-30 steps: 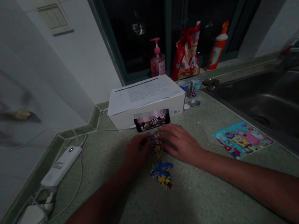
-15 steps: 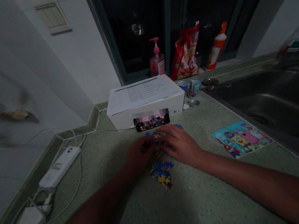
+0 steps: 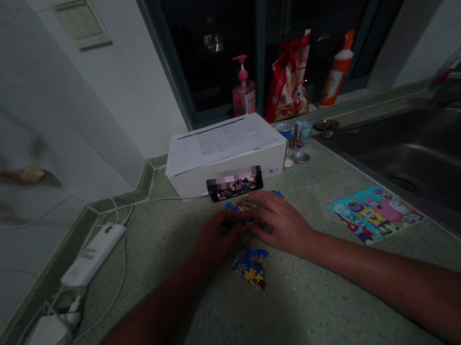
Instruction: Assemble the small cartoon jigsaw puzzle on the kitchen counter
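My left hand (image 3: 218, 234) and my right hand (image 3: 282, 224) meet over a group of small jigsaw puzzle pieces (image 3: 245, 206) on the counter. Both hands have their fingertips closed together on the pieces, partly hiding them. Exactly which piece each one grips is hard to see in the dim light. Closer to me lies a cluster of blue and yellow puzzle pieces (image 3: 253, 267), apart from my fingers. To the right rests a colourful cartoon picture sheet (image 3: 376, 214), untouched.
A phone (image 3: 237, 186) leans on a white box (image 3: 224, 164) behind the pieces. Cans (image 3: 302, 132) and lids stand beside the box. On the right is a steel sink (image 3: 432, 162). Cables and a white power strip (image 3: 94, 254) run along the left.
Both hands stay at the same pieces, with hardly any finger movement. The whole view has shifted very slightly.
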A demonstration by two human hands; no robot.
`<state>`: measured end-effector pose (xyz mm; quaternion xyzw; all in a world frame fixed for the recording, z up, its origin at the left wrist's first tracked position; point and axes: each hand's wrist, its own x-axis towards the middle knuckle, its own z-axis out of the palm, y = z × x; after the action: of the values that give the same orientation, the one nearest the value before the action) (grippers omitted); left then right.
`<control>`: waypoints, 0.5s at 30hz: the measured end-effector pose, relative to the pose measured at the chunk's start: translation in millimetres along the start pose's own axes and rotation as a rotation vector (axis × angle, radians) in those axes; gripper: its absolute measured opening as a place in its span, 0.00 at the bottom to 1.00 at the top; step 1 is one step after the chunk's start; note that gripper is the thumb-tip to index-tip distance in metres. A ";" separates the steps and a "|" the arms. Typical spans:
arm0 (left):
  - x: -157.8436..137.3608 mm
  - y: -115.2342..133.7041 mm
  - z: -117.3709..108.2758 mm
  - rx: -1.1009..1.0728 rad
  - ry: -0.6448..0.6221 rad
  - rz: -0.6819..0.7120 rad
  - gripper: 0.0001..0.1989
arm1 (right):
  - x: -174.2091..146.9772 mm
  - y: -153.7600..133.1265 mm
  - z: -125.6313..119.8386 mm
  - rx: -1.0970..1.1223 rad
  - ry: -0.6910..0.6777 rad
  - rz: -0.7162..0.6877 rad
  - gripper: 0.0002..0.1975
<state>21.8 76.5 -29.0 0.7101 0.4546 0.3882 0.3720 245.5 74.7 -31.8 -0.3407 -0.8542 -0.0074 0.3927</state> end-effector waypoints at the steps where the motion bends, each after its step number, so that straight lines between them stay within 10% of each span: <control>1: 0.1 -0.1 0.0 -0.006 -0.002 -0.005 0.07 | -0.1 -0.1 -0.3 -0.001 0.005 -0.005 0.12; 15: -0.5 -3.0 0.1 0.005 -0.006 0.012 0.09 | 0.5 1.3 -3.4 -0.003 0.027 -0.031 0.10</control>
<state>20.7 76.9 -31.8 0.7147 0.4502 0.3872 0.3695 248.3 75.0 -29.4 -0.3279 -0.8540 -0.0195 0.4036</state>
